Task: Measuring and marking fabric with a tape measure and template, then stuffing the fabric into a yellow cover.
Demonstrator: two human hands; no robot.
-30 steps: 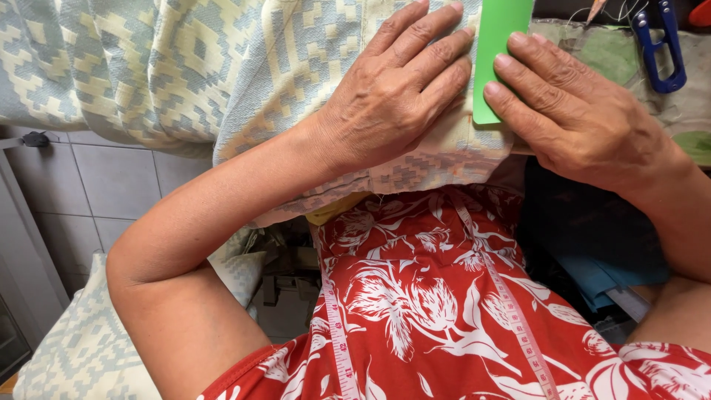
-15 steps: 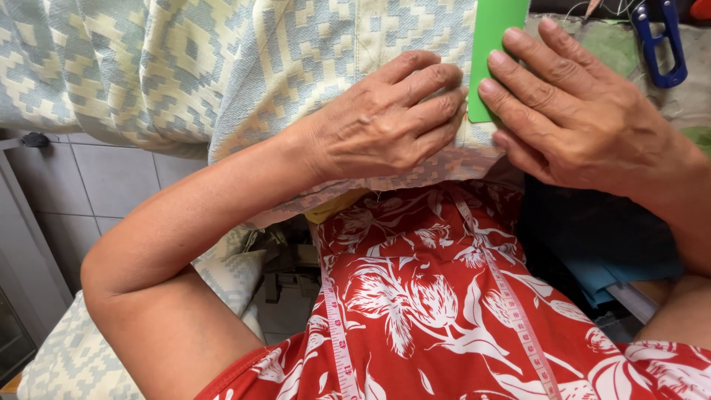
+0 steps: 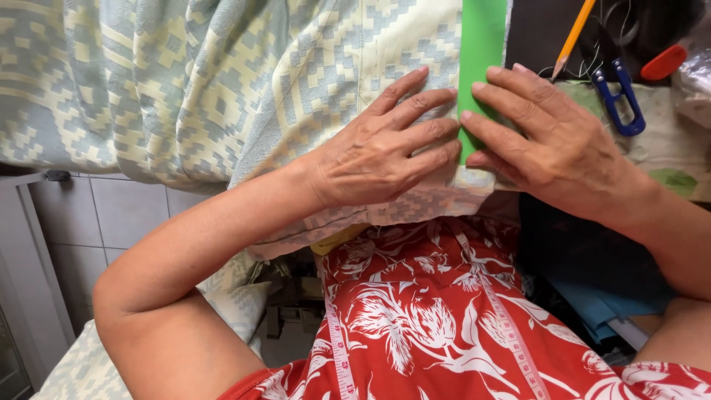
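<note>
Head view: the flat green plastic ruler (image 3: 481, 67) lies on the pale blue-and-cream patterned woven fabric (image 3: 222, 89) at the desk's near edge. Our left hand (image 3: 385, 159) presses the fabric, fingers spread; our right hand (image 3: 552, 152) pins the ruler, open. We should press evenly, keeping the fabric smooth.

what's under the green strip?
The green strip lies on the patterned blue-and-cream fabric, with the right hand pressing its lower end and the left hand beside it. The surface beneath the fabric is covered.
</note>
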